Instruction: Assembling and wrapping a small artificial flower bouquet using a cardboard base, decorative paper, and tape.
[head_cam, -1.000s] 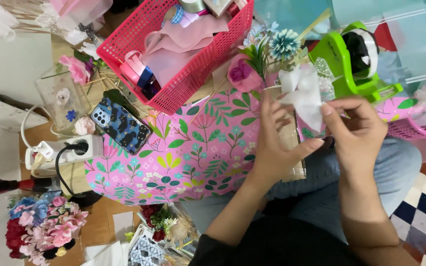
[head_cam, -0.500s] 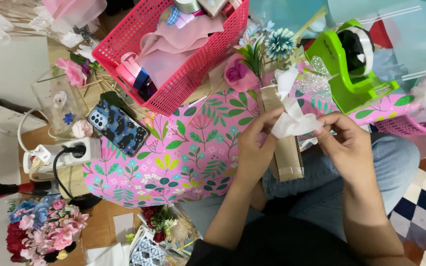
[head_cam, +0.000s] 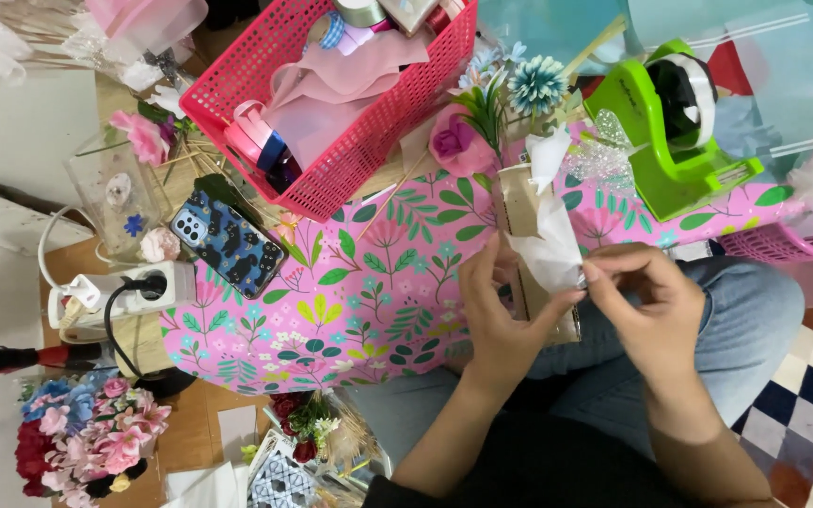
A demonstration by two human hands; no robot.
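Note:
My left hand (head_cam: pixel 505 315) grips a narrow brown cardboard strip (head_cam: pixel 518 212) that lies on the pink floral tabletop (head_cam: pixel 350 292). My right hand (head_cam: pixel 646 301) pinches the lower end of a piece of white tissue paper (head_cam: pixel 549 235) draped over the strip. The thumb and fingers of both hands meet at the tissue, near the table's front edge. A pink fabric rose (head_cam: pixel 454 141) and a pale blue artificial flower (head_cam: pixel 535 83) sit just beyond the strip's far end.
A green tape dispenser (head_cam: pixel 679 132) stands right of the flowers. A red mesh basket (head_cam: pixel 326 122) with ribbon rolls is at the back. A phone in a dark patterned case (head_cam: pixel 228 243) lies left, beside a white power strip (head_cam: pixel 119 292). A flower bunch (head_cam: pixel 82 442) lies on the floor.
Both hands and the white tissue have come down from beside the tape dispenser to the front edge of the table. The tissue now drapes over the cardboard strip.

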